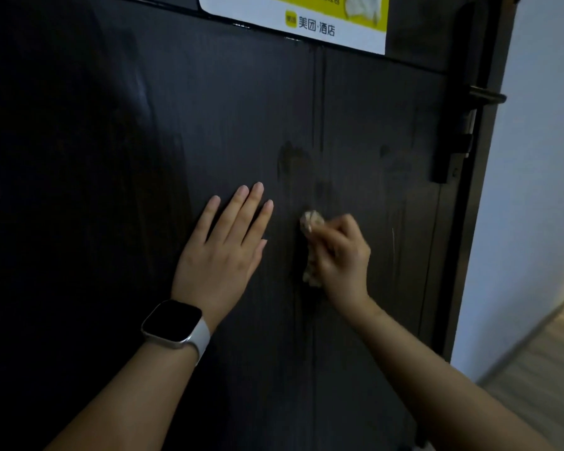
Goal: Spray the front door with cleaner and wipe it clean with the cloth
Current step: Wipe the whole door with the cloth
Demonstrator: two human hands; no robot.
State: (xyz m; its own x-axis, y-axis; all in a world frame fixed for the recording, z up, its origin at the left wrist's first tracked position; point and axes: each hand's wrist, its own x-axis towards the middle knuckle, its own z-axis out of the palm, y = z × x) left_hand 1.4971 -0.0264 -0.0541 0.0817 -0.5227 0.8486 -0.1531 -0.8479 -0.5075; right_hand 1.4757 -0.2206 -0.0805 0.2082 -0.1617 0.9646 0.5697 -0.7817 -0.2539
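The dark wooden door (228, 109) fills most of the view, with damp-looking patches near its middle groove. My left hand (223, 245) lies flat against the door, fingers straight and pointing up. A smartwatch sits on that wrist. My right hand (341, 258) grips a crumpled beige cloth (310, 222) and holds it against the door just right of the left hand. The cloth shows above and below the fist. No spray bottle is in view.
A white and yellow poster (306, 17) is stuck on the door's upper part. The door handle (487, 96) and lock plate (450, 157) sit at the right edge. A pale wall (534, 190) and wooden floor (541, 369) lie to the right.
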